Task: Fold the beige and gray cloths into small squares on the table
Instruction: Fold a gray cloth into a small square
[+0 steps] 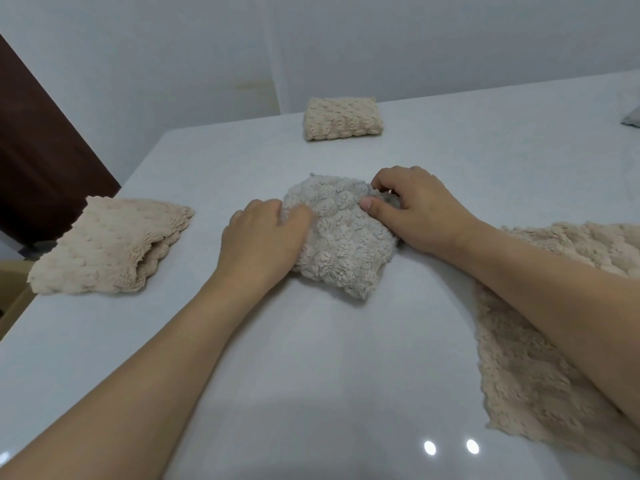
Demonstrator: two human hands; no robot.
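At left of the frame, a folded beige cloth (110, 244), lying near the table (311, 375) edge, seemingly set aside as finished. Higher up, at upper centre, a second folded beige cloth (343, 118), compact and squared, well apart from the work. In the middle, a gray cloth (341, 233), bunched into a thick pad, partly folded. On its left edge, the left hand (258, 242), fingers curled into the pile and gripping, likely to anchor that side. On its upper right corner, the right hand (417, 211), thumb and fingers pinching a fold, probably to draw it over or square it. At right, under the right forearm, an unfolded beige cloth (540, 341), spread flat, apparently waiting its turn. At the far upper right edge, a sliver of something gray (632, 119), too cropped to identify.
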